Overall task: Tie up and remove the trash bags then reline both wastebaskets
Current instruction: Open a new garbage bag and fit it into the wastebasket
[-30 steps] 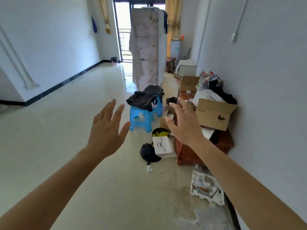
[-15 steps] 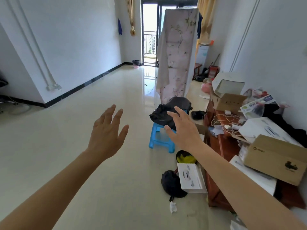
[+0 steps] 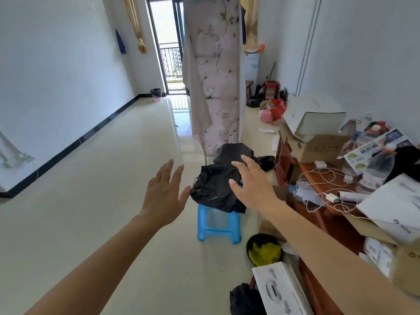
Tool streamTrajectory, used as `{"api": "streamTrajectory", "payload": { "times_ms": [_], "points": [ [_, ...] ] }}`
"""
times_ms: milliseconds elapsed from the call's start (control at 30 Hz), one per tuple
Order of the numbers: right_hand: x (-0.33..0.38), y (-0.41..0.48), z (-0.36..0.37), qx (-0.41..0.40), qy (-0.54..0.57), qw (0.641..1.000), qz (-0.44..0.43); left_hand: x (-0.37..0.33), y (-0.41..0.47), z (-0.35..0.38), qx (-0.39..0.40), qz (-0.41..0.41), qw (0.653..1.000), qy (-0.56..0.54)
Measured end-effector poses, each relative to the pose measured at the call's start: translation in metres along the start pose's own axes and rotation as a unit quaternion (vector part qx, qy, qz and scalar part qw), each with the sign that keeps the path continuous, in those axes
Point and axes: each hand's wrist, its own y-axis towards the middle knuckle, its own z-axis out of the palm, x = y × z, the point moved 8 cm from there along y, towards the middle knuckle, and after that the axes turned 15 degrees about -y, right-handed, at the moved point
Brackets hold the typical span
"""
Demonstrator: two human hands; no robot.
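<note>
A heap of black trash bags (image 3: 216, 189) lies on a blue plastic stool (image 3: 218, 226) in the middle of the floor. My right hand (image 3: 252, 185) hovers over the heap's right side with fingers spread, holding nothing. My left hand (image 3: 164, 196) is stretched out just left of the heap, fingers straight, also holding nothing. A black-lined wastebasket (image 3: 264, 250) with yellow trash stands on the floor by the low table. A tied black bag (image 3: 244, 300) lies at the bottom edge. A second wastebasket (image 3: 156, 93) with a dark liner stands far off by the balcony door.
A low red-brown table (image 3: 327, 214) along the right wall carries cardboard boxes, cables and bottles. A white box (image 3: 280, 291) leans against it. A floral sheet (image 3: 213, 71) hangs on a rack behind the stool. Pale tiled floor (image 3: 91, 178) spreads to the left.
The view has moved forward, so the stool and black bags are nearer. My right hand now reaches over the bags. Both hands stay spread and hold nothing.
</note>
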Motion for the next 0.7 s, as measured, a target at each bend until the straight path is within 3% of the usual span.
{"api": "streamTrajectory", "payload": {
  "times_ms": [333, 533, 700],
  "points": [
    [-0.039, 0.216, 0.084, 0.064, -0.022, 0.998, 0.019, 0.083, 0.227, 0.055, 0.042, 0.002, 0.999, -0.002],
    [-0.101, 0.295, 0.186, 0.151, -0.029, 0.982, 0.109, 0.145, 0.355, 0.149, 0.102, 0.013, 0.994, -0.031],
    [-0.146, 0.372, 0.264, 0.223, -0.024, 0.953, 0.205, 0.197, 0.459, 0.243, 0.210, -0.010, 0.975, -0.064]
  ]
}}
